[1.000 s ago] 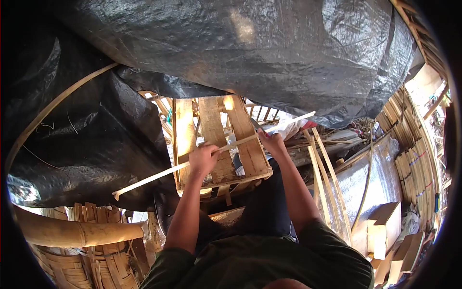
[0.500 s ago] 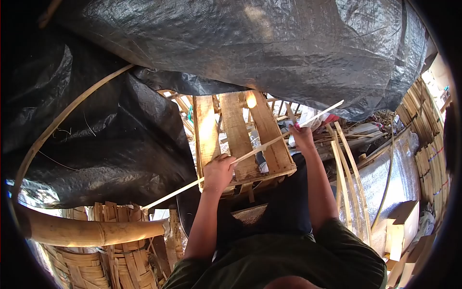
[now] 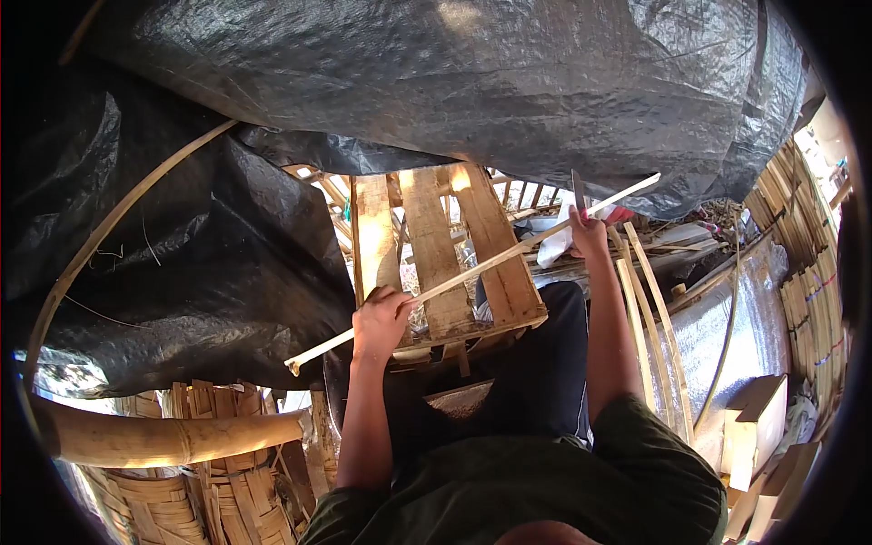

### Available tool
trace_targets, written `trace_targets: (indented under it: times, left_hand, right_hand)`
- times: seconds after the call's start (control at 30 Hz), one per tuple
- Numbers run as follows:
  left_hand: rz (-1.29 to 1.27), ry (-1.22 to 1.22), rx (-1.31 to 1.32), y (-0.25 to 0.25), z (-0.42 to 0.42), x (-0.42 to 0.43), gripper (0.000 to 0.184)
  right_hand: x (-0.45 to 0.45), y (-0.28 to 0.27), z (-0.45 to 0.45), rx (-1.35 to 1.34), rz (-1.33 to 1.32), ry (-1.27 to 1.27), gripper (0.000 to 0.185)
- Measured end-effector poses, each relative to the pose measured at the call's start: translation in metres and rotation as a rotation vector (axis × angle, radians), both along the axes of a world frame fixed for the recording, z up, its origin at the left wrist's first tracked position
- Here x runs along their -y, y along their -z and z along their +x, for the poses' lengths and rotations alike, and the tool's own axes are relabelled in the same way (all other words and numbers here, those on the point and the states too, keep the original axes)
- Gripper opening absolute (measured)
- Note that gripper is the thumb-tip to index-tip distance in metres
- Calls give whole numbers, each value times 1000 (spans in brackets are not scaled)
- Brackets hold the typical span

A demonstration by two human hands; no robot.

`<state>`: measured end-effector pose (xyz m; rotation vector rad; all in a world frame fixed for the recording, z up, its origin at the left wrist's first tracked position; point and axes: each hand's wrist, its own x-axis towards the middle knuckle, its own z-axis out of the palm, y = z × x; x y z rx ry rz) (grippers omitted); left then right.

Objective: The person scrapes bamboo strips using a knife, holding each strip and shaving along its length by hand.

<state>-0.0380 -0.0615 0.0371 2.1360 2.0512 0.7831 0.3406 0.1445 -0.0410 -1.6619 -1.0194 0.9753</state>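
Observation:
A long, pale bamboo strip (image 3: 481, 267) runs diagonally over a slatted wooden bench (image 3: 434, 245), its right end raised. My left hand (image 3: 381, 320) is closed around the strip left of its middle, above the bench's near left corner. Near the strip's right end, my right hand (image 3: 589, 236) is closed on a knife, its blade (image 3: 578, 189) pointing up and crossing the strip. The knife's handle is mostly hidden in my fingers. Whether the right fingers also touch the strip, I cannot tell.
Black plastic sheeting (image 3: 472, 82) hangs ahead and to the left. Several bamboo strips (image 3: 654, 318) lean by my right arm. A thick bamboo pole (image 3: 182, 438) lies at lower left above woven baskets (image 3: 154, 504). A wooden block (image 3: 756, 427) stands at right.
My right hand has moved up and right, and the knife blade now stands more upright. My left hand has shifted left along the strip, whose left end has risen.

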Motion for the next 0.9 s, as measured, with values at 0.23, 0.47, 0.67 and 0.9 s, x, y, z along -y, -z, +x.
trace_targets:
  times: [0.23, 0.47, 0.67, 0.9]
  left_hand:
    - [24, 26, 126, 18, 20, -21, 15]
    - [107, 53, 56, 33, 33, -38, 22]
    - [80, 31, -7, 38, 30, -42, 26]
    - [65, 8, 15, 35, 30, -44, 29]
  right_hand:
    - [55, -14, -10, -78, 149, -40, 33]
    - [95, -14, -60, 344, 365, -179, 22]
    - [83, 9, -76, 637, 347, -137, 40]
    - [69, 18, -72, 688, 381, -110, 40]
